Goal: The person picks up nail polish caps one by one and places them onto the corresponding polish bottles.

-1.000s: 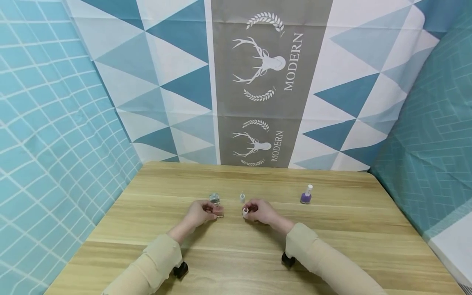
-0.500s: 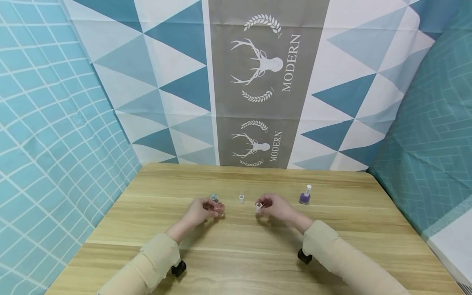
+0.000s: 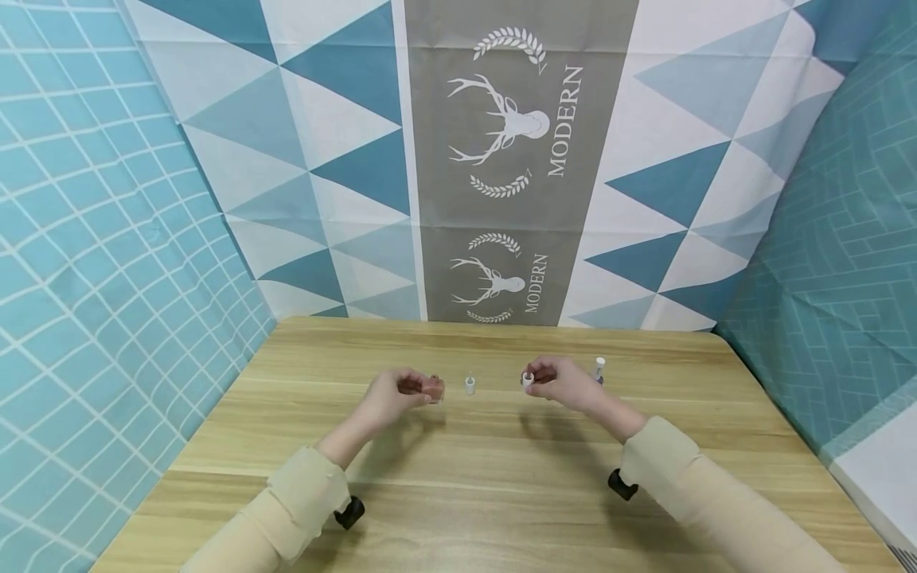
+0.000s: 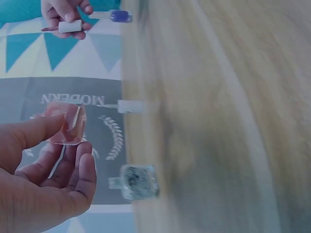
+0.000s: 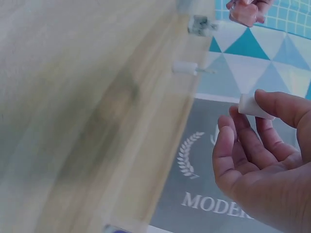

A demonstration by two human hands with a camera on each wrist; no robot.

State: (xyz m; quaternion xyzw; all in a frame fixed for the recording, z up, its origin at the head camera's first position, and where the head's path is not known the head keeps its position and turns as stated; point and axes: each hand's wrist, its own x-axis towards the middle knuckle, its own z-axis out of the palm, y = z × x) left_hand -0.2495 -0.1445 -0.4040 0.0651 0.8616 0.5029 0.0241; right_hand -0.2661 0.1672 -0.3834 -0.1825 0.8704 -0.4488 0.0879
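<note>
My left hand (image 3: 390, 395) pinches a small open nail polish bottle of pink polish (image 4: 68, 124) between thumb and fingers, held above the table. In my right hand (image 3: 564, 383) is a white nail polish cap (image 5: 253, 107), pinched with its brush pointing up; the left wrist view shows reddish polish on that brush. Between the hands, a second white cap (image 3: 470, 386) stands on the table, brush upward. An uncapped clear bottle with glitter (image 4: 139, 182) stands near the left hand, hidden behind it in the head view.
A purple nail polish bottle (image 4: 121, 16) with its white cap on stands beyond the right hand, partly covered by it in the head view. The wooden table (image 3: 458, 493) ends at a patterned cloth backdrop (image 3: 494, 159), with blue cloth on both sides.
My right hand has carried the white cap rightward and away from me, toward the purple bottle. My left hand has lifted the pink bottle and moved it slightly forward, covering the glitter bottle.
</note>
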